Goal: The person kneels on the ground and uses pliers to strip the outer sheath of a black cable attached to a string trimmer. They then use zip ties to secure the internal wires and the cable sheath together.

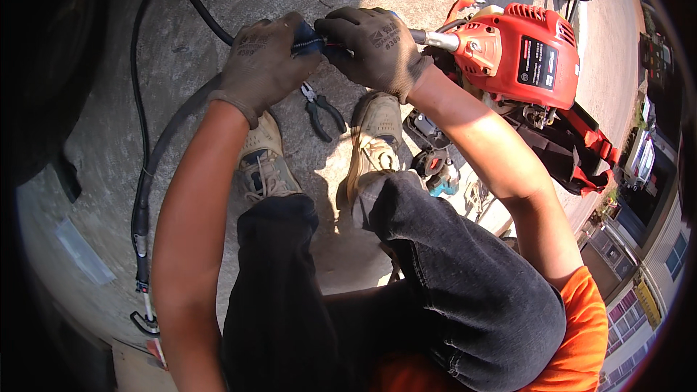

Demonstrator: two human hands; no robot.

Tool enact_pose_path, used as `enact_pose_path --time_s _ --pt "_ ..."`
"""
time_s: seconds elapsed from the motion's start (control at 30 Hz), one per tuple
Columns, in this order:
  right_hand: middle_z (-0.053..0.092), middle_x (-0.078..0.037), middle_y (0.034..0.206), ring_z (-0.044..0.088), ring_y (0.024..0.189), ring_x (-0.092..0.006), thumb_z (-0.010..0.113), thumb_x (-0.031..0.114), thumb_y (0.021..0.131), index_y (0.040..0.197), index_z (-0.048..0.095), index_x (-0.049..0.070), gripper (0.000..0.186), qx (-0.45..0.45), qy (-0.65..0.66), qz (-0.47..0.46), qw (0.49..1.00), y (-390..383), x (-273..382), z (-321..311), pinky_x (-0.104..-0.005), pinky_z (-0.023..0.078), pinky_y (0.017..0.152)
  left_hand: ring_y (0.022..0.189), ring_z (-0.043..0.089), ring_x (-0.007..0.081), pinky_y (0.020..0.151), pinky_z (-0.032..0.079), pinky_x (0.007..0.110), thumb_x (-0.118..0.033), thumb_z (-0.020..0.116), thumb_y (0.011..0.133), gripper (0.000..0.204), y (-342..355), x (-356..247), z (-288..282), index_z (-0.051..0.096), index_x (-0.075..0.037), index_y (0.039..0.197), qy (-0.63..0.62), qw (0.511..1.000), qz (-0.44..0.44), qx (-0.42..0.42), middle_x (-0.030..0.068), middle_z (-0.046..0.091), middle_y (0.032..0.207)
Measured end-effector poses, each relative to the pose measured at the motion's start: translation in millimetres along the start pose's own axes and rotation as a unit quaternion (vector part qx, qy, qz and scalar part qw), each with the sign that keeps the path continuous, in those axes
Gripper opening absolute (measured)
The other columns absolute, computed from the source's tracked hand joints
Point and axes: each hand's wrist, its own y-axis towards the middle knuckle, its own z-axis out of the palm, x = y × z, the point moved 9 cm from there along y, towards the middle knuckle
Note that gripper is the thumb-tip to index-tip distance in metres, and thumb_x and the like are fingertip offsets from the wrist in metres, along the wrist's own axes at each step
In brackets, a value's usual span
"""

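Note:
My left hand (265,62), in a brown-grey work glove, is closed round the line between a dark flexible hose (181,110) and a red engine (534,54). My right hand (381,51), gloved alike, is closed on the same line, close to the engine's metal coupling (441,40). A short blue sleeve (307,41) shows between my hands, with a thin red bit beside it. My fingers hide how it joins. A thin black cable (136,65) loops up and enters under my left hand. Pliers (319,111) with dark handles lie below my hands, untouched.
My shoes (377,131) stand on the concrete, either side of the pliers. Right of them lies a teal and black power tool (439,170). Red and black straps (581,152) lie below the engine. A metal tube with a handle (145,323) runs down at the left.

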Motion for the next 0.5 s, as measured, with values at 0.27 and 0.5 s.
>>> enact_pose_path --time_s 0.27,0.5 --pt "0.066 -0.018 0.114 0.066 0.106 -0.0355 0.075 0.04 0.088 0.11 0.072 0.004 0.042 0.257 0.189 0.275 0.907 -87 32 49 -0.0442 0.057 0.081 0.089 0.07 0.0368 0.082 0.054 0.048 -0.031 0.071 0.086 0.031 3 -3 -4 0.069 -0.004 0.101 0.012 1.0 0.013 -0.003 0.0181 0.072 0.091" --pt "0.06 -0.03 0.122 0.065 0.103 -0.0408 0.07 0.028 0.089 0.115 0.072 -0.001 0.039 0.303 -0.02 0.199 0.932 -96 35 155 -0.0466 0.057 0.088 0.096 0.071 0.0342 0.09 0.053 0.045 -0.027 0.07 0.086 0.038 0 -9 -6 0.072 -0.01 0.12 -0.001 0.999 0.048 -0.014 0.0163 0.074 0.103"
